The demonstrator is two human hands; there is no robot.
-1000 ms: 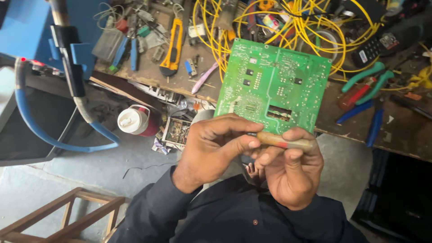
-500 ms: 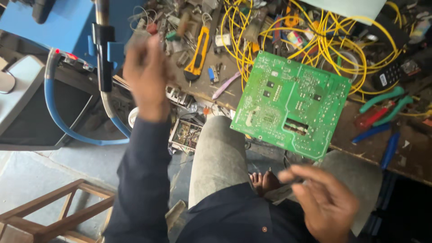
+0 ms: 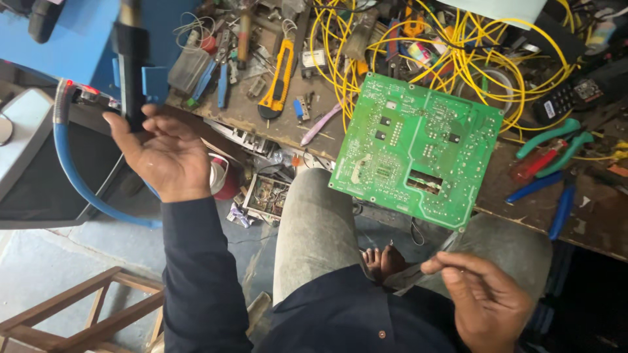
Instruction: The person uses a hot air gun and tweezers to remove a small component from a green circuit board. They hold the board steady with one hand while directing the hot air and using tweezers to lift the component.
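A green circuit board (image 3: 418, 153) lies tilted, its near edge over my knees (image 3: 314, 229) and its far edge on the cluttered bench. My left hand (image 3: 163, 153) is raised at the left, palm up and fingers spread. Its fingertips are at the lower end of a black tool handle (image 3: 133, 59) that stands in a blue holder (image 3: 154, 82). My right hand (image 3: 484, 301) is low at the right, below the board's near corner. It pinches a thin grey tool (image 3: 432, 261) that points up towards that corner.
On the bench lie a yellow utility knife (image 3: 278, 78), loops of yellow wire (image 3: 471, 59), green-handled pliers (image 3: 556, 137), blue-handled pliers (image 3: 556, 202) and a black handset (image 3: 569, 98). A blue hose (image 3: 78, 183) curves at the left. A wooden frame (image 3: 72, 307) stands below.
Both hands were together on the thin tool in front of the board. My left hand has left it and swung up and left to the black handle. My right hand has dropped lower right.
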